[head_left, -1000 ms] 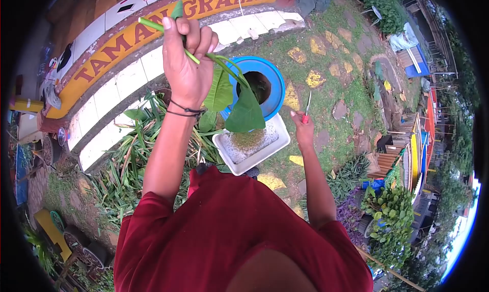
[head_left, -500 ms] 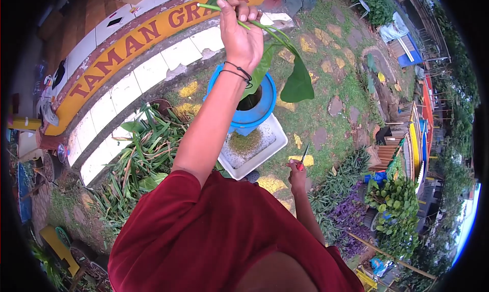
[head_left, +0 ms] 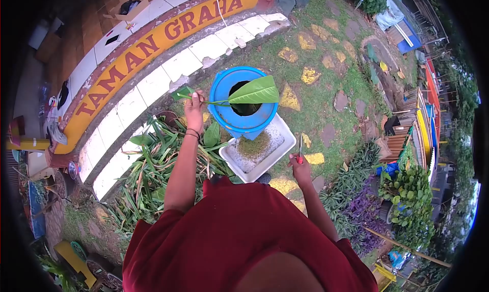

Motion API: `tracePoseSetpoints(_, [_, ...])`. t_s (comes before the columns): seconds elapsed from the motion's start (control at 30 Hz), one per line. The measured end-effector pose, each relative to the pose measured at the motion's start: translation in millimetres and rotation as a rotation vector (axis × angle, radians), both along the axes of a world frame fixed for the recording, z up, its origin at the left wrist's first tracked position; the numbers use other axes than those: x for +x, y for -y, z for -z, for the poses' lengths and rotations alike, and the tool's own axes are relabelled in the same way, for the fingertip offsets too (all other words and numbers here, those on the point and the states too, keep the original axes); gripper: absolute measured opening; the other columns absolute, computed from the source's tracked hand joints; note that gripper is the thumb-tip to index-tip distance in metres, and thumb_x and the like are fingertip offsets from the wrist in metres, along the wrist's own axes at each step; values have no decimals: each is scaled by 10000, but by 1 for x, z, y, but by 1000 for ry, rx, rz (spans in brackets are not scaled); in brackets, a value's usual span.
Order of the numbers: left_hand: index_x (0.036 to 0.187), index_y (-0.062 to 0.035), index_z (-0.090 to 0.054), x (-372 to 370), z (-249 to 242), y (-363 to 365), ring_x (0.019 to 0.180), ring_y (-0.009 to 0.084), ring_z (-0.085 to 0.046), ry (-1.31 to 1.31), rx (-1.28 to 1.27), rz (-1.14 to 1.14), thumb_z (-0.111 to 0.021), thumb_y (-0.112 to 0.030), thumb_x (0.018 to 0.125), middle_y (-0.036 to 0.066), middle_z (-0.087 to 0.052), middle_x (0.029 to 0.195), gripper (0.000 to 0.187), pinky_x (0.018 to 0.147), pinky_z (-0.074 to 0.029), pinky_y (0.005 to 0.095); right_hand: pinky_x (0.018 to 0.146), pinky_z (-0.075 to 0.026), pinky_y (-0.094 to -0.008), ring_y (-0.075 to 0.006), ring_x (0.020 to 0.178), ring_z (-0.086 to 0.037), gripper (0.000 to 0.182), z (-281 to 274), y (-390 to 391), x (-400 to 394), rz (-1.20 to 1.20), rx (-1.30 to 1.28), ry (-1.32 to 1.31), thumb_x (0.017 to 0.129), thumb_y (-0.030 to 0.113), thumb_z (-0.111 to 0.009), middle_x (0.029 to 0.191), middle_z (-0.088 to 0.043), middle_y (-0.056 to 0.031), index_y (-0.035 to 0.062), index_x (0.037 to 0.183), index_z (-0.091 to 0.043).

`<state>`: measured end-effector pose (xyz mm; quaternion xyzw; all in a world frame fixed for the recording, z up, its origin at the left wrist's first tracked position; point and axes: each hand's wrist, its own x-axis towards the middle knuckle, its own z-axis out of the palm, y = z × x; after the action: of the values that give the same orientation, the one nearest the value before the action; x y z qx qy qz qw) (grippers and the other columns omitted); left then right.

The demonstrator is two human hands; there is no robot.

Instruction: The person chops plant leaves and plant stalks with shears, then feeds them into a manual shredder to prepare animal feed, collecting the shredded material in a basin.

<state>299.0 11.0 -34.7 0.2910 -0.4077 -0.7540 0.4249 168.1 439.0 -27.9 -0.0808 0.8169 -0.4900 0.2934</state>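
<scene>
My left hand (head_left: pixel 194 111) is closed on the thin green stalks of some large leaves, just left of the blue bin. One broad green leaf (head_left: pixel 257 90) stretches from the stalks across the dark opening of the blue bin (head_left: pixel 220 88). A smaller leaf piece sticks out on the other side of my fingers. My right hand (head_left: pixel 300 170), low at the right of the tray, grips a red-handled knife (head_left: pixel 299 160) with its narrow blade pointing away from me. Below the bin sits a white tray (head_left: pixel 286 148) with a greenish-brown heap (head_left: pixel 254 145) of fine bits.
A pile of long cut leaves (head_left: pixel 158 164) lies to the left, beside a low white-tiled wall (head_left: pixel 181 62) with yellow lettered trim. Yellow stepping stones (head_left: pixel 290 97) dot the grass. Purple and green plants (head_left: pixel 361 210) grow at the right.
My left hand has come down and left from above the bin, bringing the leaf across its opening. My right hand stays near the tray, still with the knife.
</scene>
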Motion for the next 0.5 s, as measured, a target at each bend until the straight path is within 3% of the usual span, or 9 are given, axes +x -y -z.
tracePoseSetpoints(0.1, [1128,-51,-640,19,-19,-2,888,141,-594,208,-140,78,-526,-325,1045,9,-585,903,308,821,-504,332,428,-313,-237,-42,460,-399,236,-5,1,2,-24,2,-10,963,315,-646,707,-619,-7,93,1035,-617])
tracePoseSetpoints(0.17, [1148,-40,-668,24,-56,-2,846,130,-604,660,-541,202,-537,-291,1040,34,-628,866,303,794,-500,314,452,-320,-239,-42,479,-398,252,-9,3,3,-58,23,-31,955,317,-657,713,-623,-8,84,1043,-620])
tracePoseSetpoints(0.23, [1140,-38,-689,19,-83,-4,803,136,-611,616,-639,168,-564,-259,1021,67,-675,855,280,773,-496,302,459,-322,-241,-45,486,-400,256,-8,1,7,-54,16,-22,950,314,-666,715,-624,-9,80,1043,-623])
tracePoseSetpoints(0.3, [1021,-32,-711,8,-95,-2,733,210,-644,698,-890,184,-598,-187,990,111,-693,843,194,701,-501,339,466,-324,-243,-47,492,-401,260,-4,-2,7,-49,6,-17,944,312,-674,718,-626,-9,76,1043,-626])
tracePoseSetpoints(0.33, [993,-15,-716,-2,-99,-7,780,272,-670,599,-881,226,-612,-184,976,125,-705,880,199,732,-515,360,465,-322,-245,-48,492,-401,257,2,-4,8,-45,-8,-25,940,307,-679,716,-623,-9,74,1038,-629])
tracePoseSetpoints(0.47, [1008,-6,-713,-50,-50,-30,807,306,-672,371,-772,363,-627,-188,963,136,-713,922,206,765,-524,368,468,-322,-246,-53,493,-405,243,8,-15,24,-12,20,-6,936,291,-684,709,-616,-11,67,1013,-633])
tracePoseSetpoints(0.5, [1022,-12,-712,-65,-27,-34,823,259,-668,402,-721,433,-619,-176,967,134,-717,952,196,787,-515,347,468,-322,-246,-53,493,-405,243,11,-18,26,-12,21,-10,936,291,-684,709,-616,-11,67,1013,-633])
